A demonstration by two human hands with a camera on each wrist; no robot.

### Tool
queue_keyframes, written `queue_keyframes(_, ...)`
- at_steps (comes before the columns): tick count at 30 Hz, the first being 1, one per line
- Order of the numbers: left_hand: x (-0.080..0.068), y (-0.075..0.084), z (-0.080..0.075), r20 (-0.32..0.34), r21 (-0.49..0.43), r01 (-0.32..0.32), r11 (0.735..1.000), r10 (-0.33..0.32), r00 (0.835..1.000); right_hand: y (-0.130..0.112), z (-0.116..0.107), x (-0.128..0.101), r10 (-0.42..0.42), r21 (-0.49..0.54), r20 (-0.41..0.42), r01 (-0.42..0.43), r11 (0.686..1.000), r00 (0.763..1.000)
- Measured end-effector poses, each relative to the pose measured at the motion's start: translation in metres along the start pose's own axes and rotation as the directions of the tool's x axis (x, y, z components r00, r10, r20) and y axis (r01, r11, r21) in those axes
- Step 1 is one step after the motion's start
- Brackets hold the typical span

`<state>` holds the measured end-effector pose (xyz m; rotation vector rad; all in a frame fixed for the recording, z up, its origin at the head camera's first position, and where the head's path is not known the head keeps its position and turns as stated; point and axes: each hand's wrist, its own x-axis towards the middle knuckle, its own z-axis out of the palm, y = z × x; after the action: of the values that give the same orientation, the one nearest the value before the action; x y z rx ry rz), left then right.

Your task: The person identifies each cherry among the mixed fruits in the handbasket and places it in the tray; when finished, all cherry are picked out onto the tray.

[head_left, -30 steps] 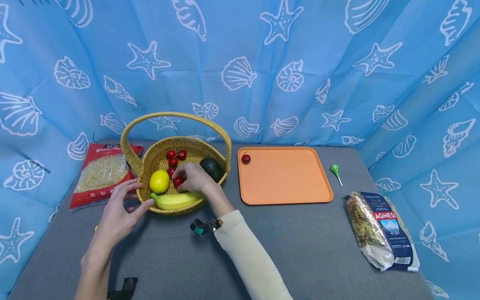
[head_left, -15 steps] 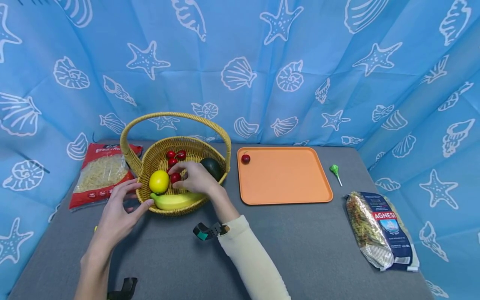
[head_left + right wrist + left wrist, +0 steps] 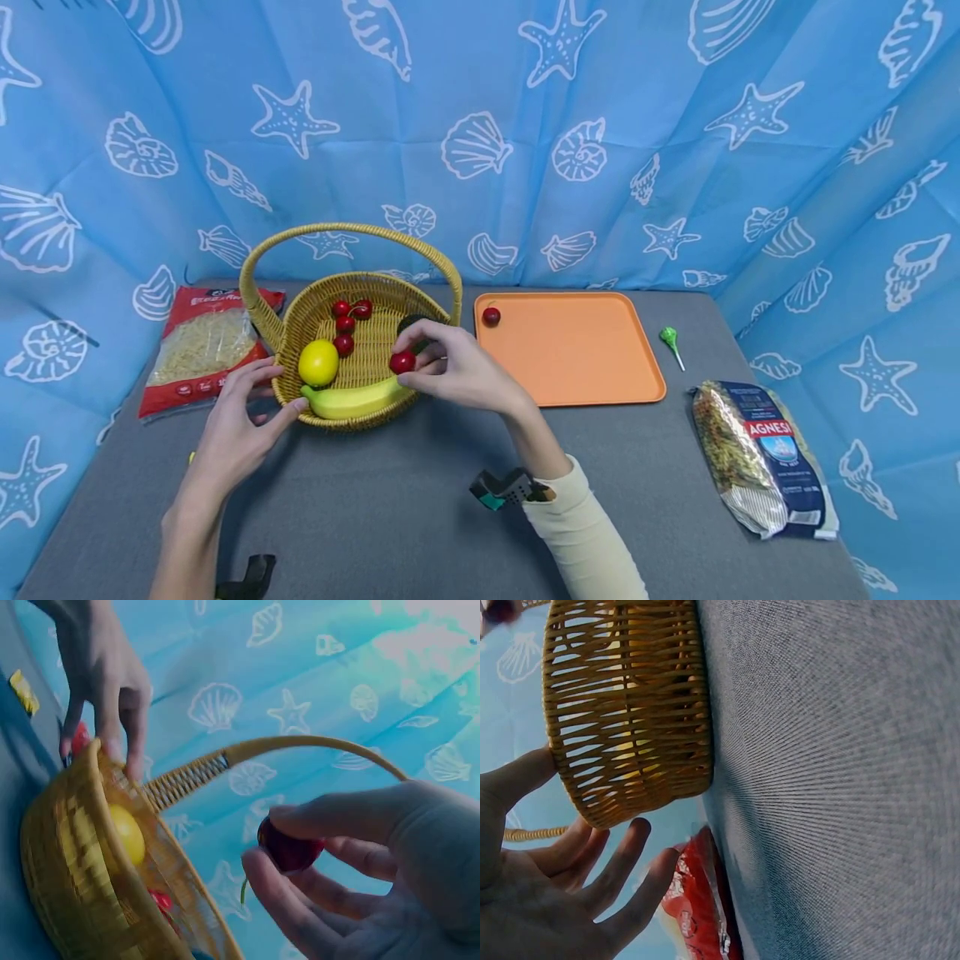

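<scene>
Lifted cherry (image 3: 402, 362): just shifted toward 3 o'clock, pinched in right grip (image 3: 467, 365).
Basket (image 3: 378, 292): touched by left grip (image 3: 242, 418) at 8 o'clock (fingers relaxed); four cherries (image 3: 345, 324) left lying.

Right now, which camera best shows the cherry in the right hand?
The right wrist view: the cherry is large and close, pinched in the right hand, with a green stem showing below. The head view shows it small against the basket; the left wrist view has only a dark blur at top left, probably it.
</scene>
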<state>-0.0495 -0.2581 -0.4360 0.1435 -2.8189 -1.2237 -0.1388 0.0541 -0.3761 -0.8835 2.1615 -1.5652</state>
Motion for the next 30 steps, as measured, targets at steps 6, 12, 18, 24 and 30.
queue_keyframes(6,0.000,0.000,0.000,-0.006,0.004,0.004,1.000,-0.004,1.000,0.005,-0.035,-0.041,-0.016,-0.007,-0.070,0.016,1.000,0.997)
queue_keyframes(12,0.000,0.000,0.000,-0.003,0.004,0.011,1.000,-0.011,1.000,0.028,-0.074,-0.062,-0.040,-0.126,-0.215,0.013,0.992,0.976)
queue_keyframes(18,0.001,0.001,0.001,0.006,0.002,0.013,1.000,-0.013,1.000,0.064,-0.103,-0.058,0.002,-0.247,-0.320,-0.086,0.965,0.947)
queue_keyframes(24,0.001,0.001,0.000,0.006,-0.002,0.006,1.000,-0.006,1.000,0.106,-0.118,-0.039,0.084,-0.269,-0.379,-0.197,0.943,0.921)
queue_keyframes(30,0.001,0.000,0.000,0.005,-0.003,0.003,1.000,-0.003,1.000,0.139,-0.128,-0.018,0.189,-0.259,-0.436,-0.324,0.910,0.880)
